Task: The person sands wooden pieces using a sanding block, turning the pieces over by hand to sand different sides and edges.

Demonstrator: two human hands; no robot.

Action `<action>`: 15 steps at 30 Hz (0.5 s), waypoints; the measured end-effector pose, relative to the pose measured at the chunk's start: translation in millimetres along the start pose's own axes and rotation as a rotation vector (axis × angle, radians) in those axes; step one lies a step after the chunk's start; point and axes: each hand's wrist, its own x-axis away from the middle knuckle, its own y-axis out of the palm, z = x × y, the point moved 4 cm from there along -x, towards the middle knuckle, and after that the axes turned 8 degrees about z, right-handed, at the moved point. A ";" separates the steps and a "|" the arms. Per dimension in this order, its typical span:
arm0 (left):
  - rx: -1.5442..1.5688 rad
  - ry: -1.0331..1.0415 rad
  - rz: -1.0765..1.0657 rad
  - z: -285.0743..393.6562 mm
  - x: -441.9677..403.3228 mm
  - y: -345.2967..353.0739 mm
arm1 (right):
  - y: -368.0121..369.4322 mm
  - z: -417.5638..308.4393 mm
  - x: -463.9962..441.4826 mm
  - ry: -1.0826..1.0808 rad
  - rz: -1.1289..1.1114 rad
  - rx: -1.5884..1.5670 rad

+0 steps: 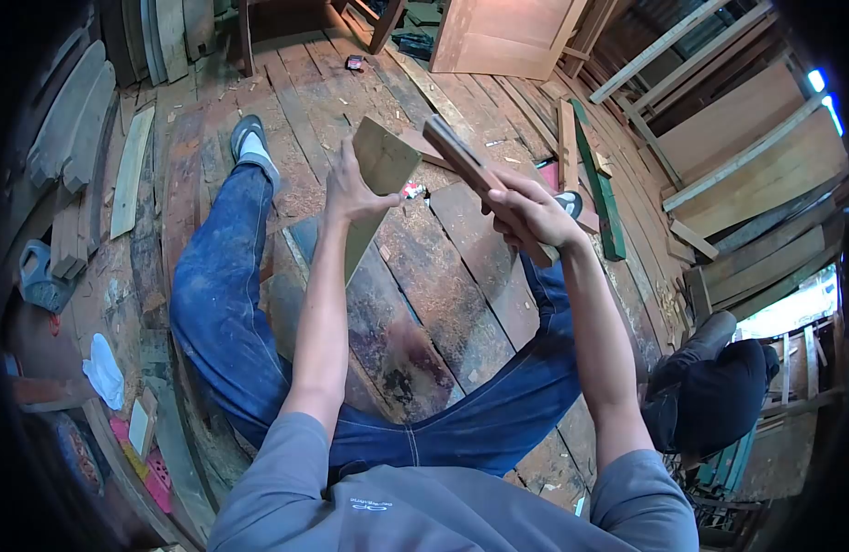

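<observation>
My left hand (351, 189) grips a flat wooden board (385, 158) by its edge, thumb on the near side and fingers behind. The board stands tilted between my legs. My right hand (527, 210) is wrapped round a narrow wooden bar (463, 158), which slants from upper left to lower right, its far end raised near the board's right corner. Board and bar look apart. Behind them a small red and white item (412, 190) lies on the floor.
Sawdust and shavings cover the plank floor (295, 87). A green strip (599, 184) and timber offcuts lie at right, near a crouching person (723, 396). Curved wooden pieces (75, 129) and a blue jug (45, 276) are at left. A wooden panel (502, 37) stands ahead.
</observation>
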 end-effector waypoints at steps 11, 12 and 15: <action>0.020 -0.006 -0.006 0.3 3.3 9.8 | 5.3 -7.3 -10.6 -0.042 -0.049 0.081; 0.009 -0.002 -0.003 -1.3 3.4 10.7 | 5.1 -6.9 -11.8 -0.046 -0.062 0.066; -0.011 -0.009 -0.024 -2.7 3.9 11.4 | 3.5 -7.2 -14.9 -0.049 -0.089 0.048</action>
